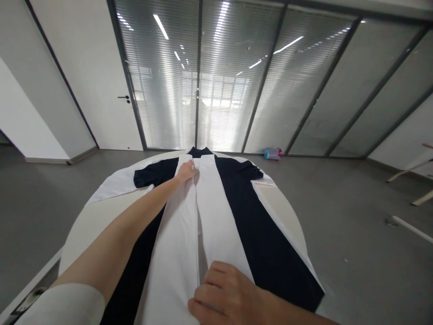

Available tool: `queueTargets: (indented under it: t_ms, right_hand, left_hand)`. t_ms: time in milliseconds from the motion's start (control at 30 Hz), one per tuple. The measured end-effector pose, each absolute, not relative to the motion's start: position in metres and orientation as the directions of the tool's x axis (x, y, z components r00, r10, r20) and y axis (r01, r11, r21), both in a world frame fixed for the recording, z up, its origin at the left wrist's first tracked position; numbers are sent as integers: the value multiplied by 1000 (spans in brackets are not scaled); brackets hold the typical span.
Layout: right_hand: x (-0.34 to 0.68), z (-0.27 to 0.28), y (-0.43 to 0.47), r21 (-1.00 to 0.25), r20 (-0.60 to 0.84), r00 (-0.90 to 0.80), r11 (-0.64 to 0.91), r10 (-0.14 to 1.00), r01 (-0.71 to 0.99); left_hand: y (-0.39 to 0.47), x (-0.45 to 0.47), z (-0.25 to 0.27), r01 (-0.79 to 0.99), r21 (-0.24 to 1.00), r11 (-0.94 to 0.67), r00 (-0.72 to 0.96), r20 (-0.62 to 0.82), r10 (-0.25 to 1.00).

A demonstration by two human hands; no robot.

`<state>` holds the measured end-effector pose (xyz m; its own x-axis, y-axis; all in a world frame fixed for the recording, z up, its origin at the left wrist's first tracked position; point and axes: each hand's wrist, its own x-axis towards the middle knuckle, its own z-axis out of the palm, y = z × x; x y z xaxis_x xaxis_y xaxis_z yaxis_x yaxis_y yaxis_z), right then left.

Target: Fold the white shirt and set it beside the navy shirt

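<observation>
White cloth [221, 203] runs near to far before us: our left hand [187, 171], fingers bent, touches its far end; our right hand [225, 291], fingers curled, sits over its near part. Whether either pinches it, we cannot tell. Beneath spreads a navy short-sleeved shirt [279, 248], above another white garment [117, 183], on a round table [96, 225].

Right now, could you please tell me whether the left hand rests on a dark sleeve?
No, the left hand is on the far end of the white garment, near the dark collar.
</observation>
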<state>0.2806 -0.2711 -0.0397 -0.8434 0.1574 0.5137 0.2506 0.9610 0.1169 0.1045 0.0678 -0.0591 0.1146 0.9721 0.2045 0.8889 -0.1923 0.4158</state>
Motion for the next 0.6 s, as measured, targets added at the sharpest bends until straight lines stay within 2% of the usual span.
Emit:
queueTargets:
  t_ms: [167, 367, 467, 600]
  right_hand:
    - [297, -44, -274, 67, 575, -795, 958, 193, 280]
    - [301, -49, -276, 50, 480, -848, 958, 225, 282]
    - [300, -51, -275, 57, 445, -872, 965, 205, 256]
    - [305, -57, -275, 49, 529, -825, 963, 201, 266]
  left_hand:
    - [73, 110, -55, 876, 443, -190, 92, 233, 968]
    - [74, 113, -74, 865, 477, -156, 53, 222, 974]
    - [74, 115, -82, 859, 486, -160, 51, 230, 972]
    - [79, 115, -76, 855, 486, -183, 55, 264, 963]
